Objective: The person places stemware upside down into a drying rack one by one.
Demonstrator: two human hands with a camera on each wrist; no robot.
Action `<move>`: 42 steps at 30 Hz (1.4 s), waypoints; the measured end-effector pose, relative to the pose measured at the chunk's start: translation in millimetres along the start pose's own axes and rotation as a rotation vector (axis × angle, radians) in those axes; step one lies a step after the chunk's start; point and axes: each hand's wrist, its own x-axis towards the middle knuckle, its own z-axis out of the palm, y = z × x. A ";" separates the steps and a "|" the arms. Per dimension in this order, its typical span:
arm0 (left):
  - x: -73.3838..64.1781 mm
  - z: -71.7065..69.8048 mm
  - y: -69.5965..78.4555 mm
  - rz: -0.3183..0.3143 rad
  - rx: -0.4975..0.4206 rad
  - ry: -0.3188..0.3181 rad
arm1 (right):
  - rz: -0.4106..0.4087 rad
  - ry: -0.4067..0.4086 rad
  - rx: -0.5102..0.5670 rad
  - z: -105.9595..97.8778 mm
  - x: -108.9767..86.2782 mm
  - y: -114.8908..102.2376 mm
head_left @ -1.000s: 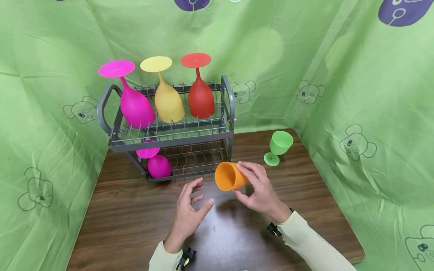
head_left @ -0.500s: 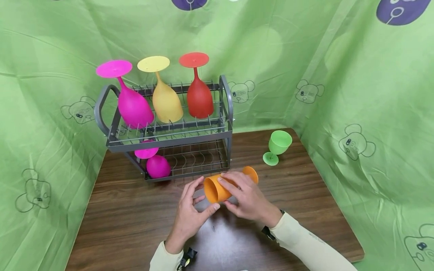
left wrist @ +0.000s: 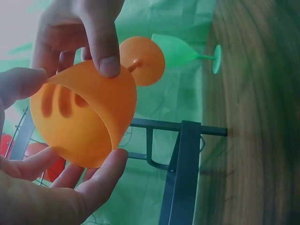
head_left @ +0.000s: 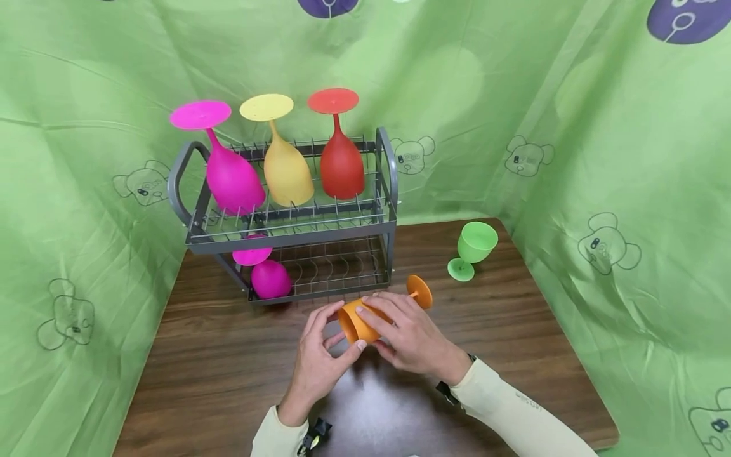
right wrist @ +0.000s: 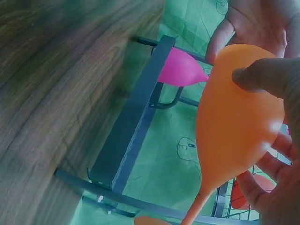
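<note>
Both hands hold an orange plastic goblet (head_left: pixel 370 325) on its side in front of the rack, its mouth toward the left hand and its foot up to the right. My left hand (head_left: pixel 320 358) pinches the rim between thumb and fingers. Around the bowl curl the fingers and thumb of my right hand (head_left: pixel 412 336). In the left wrist view the goblet's bowl (left wrist: pixel 101 105) looks squeezed out of round at the mouth. The right wrist view shows the stem running down from the bowl (right wrist: pixel 239 122), with the foot cut off at the bottom edge.
A grey two-tier dish rack (head_left: pixel 297 238) stands behind the hands. Upside down on its top tier are magenta (head_left: pixel 234 181), yellow (head_left: pixel 287 174) and red (head_left: pixel 341 166) goblets. Another magenta goblet (head_left: pixel 271 279) sits on the lower tier. A green goblet (head_left: pixel 477 242) rests at the table's back right.
The right hand has brought the orange goblet left and nearer to me. The left hand, earlier apart from it with fingers spread, now pinches its rim.
</note>
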 end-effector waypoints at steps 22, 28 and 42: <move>-8.6 -6.8 3.0 0.038 -0.229 0.156 | 0.211 0.289 0.201 -20.5 -8.2 -13.0; -10.6 -10.1 8.9 0.031 -0.293 0.150 | 0.280 0.331 0.243 -26.2 -19.2 -16.4; -8.5 -8.6 14.9 0.022 -0.364 0.101 | 0.822 0.231 1.111 -19.8 -11.9 -36.5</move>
